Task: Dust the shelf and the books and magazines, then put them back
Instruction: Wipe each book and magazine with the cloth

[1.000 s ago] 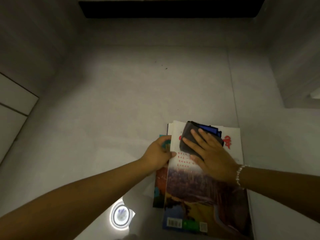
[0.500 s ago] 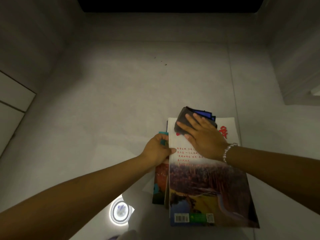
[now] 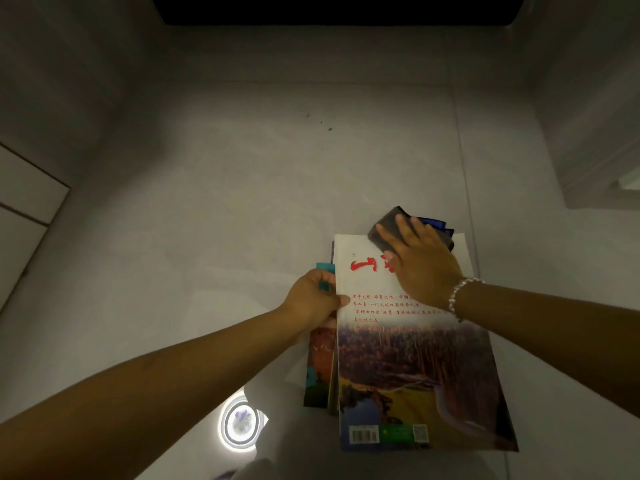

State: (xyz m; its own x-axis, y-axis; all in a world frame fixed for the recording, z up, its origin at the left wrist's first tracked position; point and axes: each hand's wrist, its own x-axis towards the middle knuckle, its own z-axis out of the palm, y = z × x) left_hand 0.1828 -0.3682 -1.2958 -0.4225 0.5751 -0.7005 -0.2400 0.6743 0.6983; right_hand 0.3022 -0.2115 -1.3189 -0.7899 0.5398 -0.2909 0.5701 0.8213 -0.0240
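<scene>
A stack of magazines lies on the pale glossy floor. The top magazine (image 3: 412, 362) has a white upper half with red characters and a forest landscape below. My right hand (image 3: 420, 263) lies flat with straight fingers on a dark grey cloth (image 3: 386, 225), pressing it onto the magazine's far edge. A blue-edged part of the cloth shows beyond my fingers. My left hand (image 3: 313, 297) grips the left edge of the stack, thumb on the top cover. A lower magazine (image 3: 318, 368) with an orange and teal cover sticks out to the left.
Grey walls (image 3: 69, 81) enclose the floor on the left, far side and right. A dark opening (image 3: 332, 8) runs along the top. A round ceiling light is reflected in the floor (image 3: 240, 424) near the stack. Small dark specks (image 3: 327, 128) lie farther off.
My right hand has slid the cloth away from me, from the middle of the cover to its far edge. The red title is now uncovered. My left hand keeps its hold.
</scene>
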